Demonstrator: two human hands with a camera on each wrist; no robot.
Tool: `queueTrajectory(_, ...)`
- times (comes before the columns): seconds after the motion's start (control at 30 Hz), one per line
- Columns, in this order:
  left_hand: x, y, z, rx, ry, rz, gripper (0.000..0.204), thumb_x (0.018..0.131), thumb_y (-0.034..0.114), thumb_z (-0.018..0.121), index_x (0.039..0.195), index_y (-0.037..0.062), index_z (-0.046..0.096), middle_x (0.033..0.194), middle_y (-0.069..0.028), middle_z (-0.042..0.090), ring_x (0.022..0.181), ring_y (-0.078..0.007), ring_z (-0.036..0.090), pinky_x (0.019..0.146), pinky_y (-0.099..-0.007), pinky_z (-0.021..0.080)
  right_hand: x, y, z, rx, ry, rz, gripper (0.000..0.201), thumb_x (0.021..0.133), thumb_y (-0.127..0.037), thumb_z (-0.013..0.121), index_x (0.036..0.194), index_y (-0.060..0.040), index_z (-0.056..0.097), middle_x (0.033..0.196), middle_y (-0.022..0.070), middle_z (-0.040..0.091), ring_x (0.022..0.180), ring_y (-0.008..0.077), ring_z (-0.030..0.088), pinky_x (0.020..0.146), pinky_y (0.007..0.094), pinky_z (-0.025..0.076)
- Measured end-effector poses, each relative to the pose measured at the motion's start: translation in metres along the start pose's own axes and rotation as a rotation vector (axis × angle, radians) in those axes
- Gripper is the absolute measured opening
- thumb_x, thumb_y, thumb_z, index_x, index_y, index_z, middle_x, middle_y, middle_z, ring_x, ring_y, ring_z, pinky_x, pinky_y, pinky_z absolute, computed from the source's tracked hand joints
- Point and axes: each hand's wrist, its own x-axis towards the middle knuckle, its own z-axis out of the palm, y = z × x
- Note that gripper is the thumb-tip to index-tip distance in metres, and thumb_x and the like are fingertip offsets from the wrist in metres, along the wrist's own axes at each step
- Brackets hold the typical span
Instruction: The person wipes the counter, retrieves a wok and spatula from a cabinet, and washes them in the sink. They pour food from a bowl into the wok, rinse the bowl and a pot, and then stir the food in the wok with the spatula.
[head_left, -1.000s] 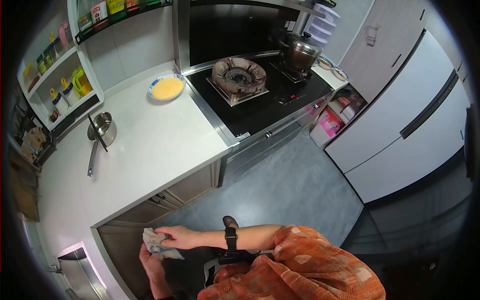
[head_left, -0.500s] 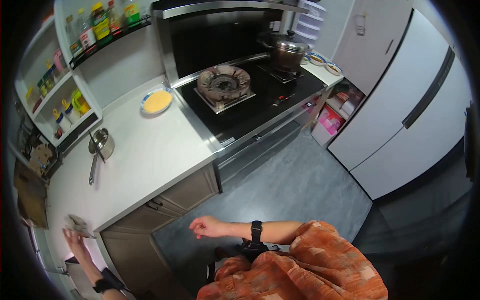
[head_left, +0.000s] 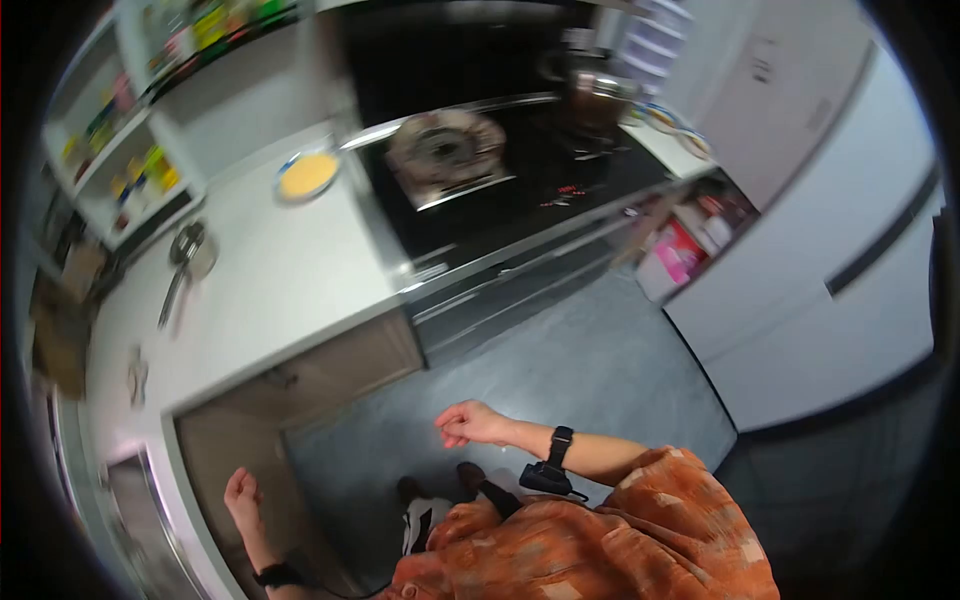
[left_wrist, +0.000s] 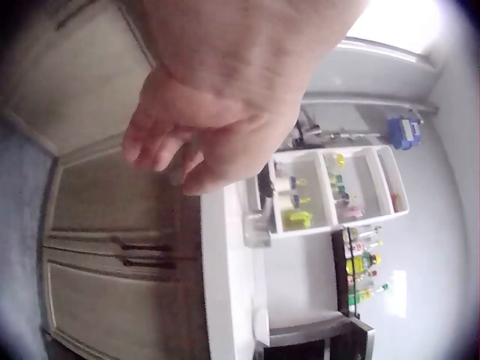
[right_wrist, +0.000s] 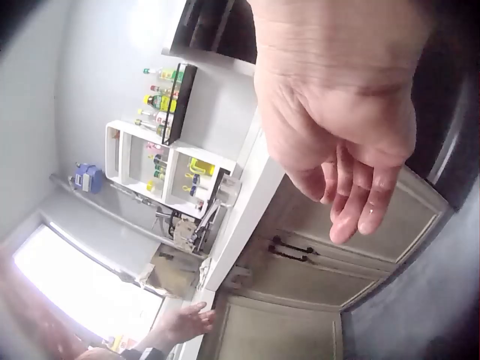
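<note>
1. Your left hand (head_left: pixel 243 500): fingers released and loosely bent, before the cabinet (head_left: pixel 350 355), near the sink (head_left: pixel 145 510).
2. Your right hand (head_left: pixel 475 423): fingers released, gently curled, over the floor (head_left: pixel 560 350), well apart from your left.
3. Cloth (head_left: pixel 137 378), so far as the blur lets you judge: lying on the bench (head_left: pixel 270 290), near the sink.
4. Pot (head_left: pixel 203 258): on the bench beyond the cloth, handle toward you.
5. Plate (head_left: pixel 283 167): yellow contents, beside the hob (head_left: pixel 470 220).

A kitchen, shown by its stove (head_left: pixel 520 195), pot (head_left: pixel 595 98) and bottles (right_wrist: pixel 159 102) (racked in a row).
</note>
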Motion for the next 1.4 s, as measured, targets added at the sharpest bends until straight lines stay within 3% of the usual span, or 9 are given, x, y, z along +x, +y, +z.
queueTrajectory(0.17,-0.039,-0.094,-0.057,-0.173,0.209,-0.056,0.009,0.080,0.010,0.056,0.088,0.0074,0.057,0.066,0.0055,0.049,0.052,-0.0045,0.042,0.043,-0.0199,0.032,0.035,0.008,0.020,-0.090,-0.153,0.070,0.026,0.087,-0.010,0.050,0.110,0.0011,0.052,0.093,0.0104,0.061,0.080,0.0172,0.064,0.067,0.0259,0.051)
queueTrajectory(0.27,-0.077,-0.102,-0.078,-0.210,0.433,-0.233,0.040,0.077,0.005,0.054,0.116,-0.0005,0.049,0.073,-0.0001,0.054,0.055,-0.0085,0.048,0.044,-0.0218,0.036,0.052,0.005,0.048,-0.170,-0.304,0.146,0.025,0.087,-0.010,0.050,0.109,0.0016,0.052,0.093,0.0113,0.061,0.079,0.0179,0.064,0.067,0.0254,0.051)
queueTrajectory(0.43,-0.100,-0.128,-0.108,-0.206,0.660,-0.382,0.061,0.074,0.006,0.057,0.129,-0.0039,0.034,0.081,-0.0067,0.055,0.058,-0.0119,0.051,0.045,-0.0249,0.040,0.074,0.013,0.103,-0.293,-0.444,0.241,0.023,0.087,-0.008,0.051,0.107,0.0020,0.053,0.093,0.0123,0.061,0.078,0.0187,0.064,0.067,0.0250,0.050)
queueTrajectory(0.73,-0.044,-0.180,-0.153,-0.224,0.668,-0.459,0.077,0.072,0.009,0.058,0.139,0.0093,0.020,0.078,-0.0072,0.053,0.062,-0.0180,0.051,0.052,-0.0314,0.044,0.104,0.021,0.189,-0.491,-0.624,0.282,0.022,0.087,-0.009,0.050,0.106,0.0010,0.054,0.093,0.0105,0.062,0.081,0.0192,0.064,0.069,0.0277,0.051)
queueTrajectory(0.83,-0.020,-0.199,-0.163,-0.455,0.679,-0.412,0.079,0.071,0.010,0.058,0.139,0.0116,0.018,0.075,-0.0068,0.052,0.062,-0.0187,0.052,0.053,-0.0323,0.045,0.108,0.019,0.209,-0.473,-0.613,0.307,0.021,0.086,-0.006,0.051,0.106,0.0010,0.054,0.092,0.0106,0.062,0.076,0.0161,0.063,0.065,0.0246,0.049)
queueTrajectory(0.9,0.005,-0.244,-0.177,-0.636,0.469,-0.410,0.076,0.071,0.010,0.058,0.137,0.0120,0.020,0.073,-0.0066,0.052,0.062,-0.0181,0.052,0.054,-0.0332,0.046,0.112,0.018,0.219,-0.499,-0.601,0.319,0.021,0.086,-0.006,0.051,0.106,0.0010,0.054,0.092,0.0110,0.062,0.077,0.0165,0.063,0.065,0.0247,0.050)
queueTrajectory(1.0,-0.009,-0.185,-0.160,-0.519,0.610,-0.393,0.072,0.072,0.010,0.058,0.134,0.0114,0.022,0.071,-0.0066,0.052,0.061,-0.0175,0.054,0.051,-0.0318,0.046,0.121,0.016,0.230,-0.516,-0.583,0.332,0.022,0.086,-0.006,0.050,0.106,0.0011,0.054,0.093,0.0116,0.062,0.077,0.0174,0.064,0.065,0.0251,0.050)
queueTrajectory(1.17,-0.030,-0.204,-0.135,-0.478,0.517,-0.509,0.075,0.071,0.009,0.058,0.136,0.0109,0.020,0.072,-0.0080,0.056,0.060,-0.0180,0.056,0.047,-0.0296,0.046,0.152,0.018,0.253,-0.509,-0.619,0.303,0.024,0.087,-0.010,0.050,0.107,0.0013,0.054,0.093,0.0112,0.061,0.081,0.0196,0.063,0.068,0.0276,0.051)
queueTrajectory(1.4,-0.113,-0.201,-0.073,-0.284,0.380,-0.441,0.068,0.073,0.011,0.057,0.134,0.0076,0.027,0.076,-0.0098,0.060,0.065,-0.0184,0.058,0.055,-0.0315,0.047,0.196,0.012,0.326,-0.579,-0.773,0.282,0.026,0.087,-0.010,0.049,0.110,0.0014,0.052,0.091,0.0095,0.061,0.075,0.0159,0.063,0.061,0.0243,0.050)
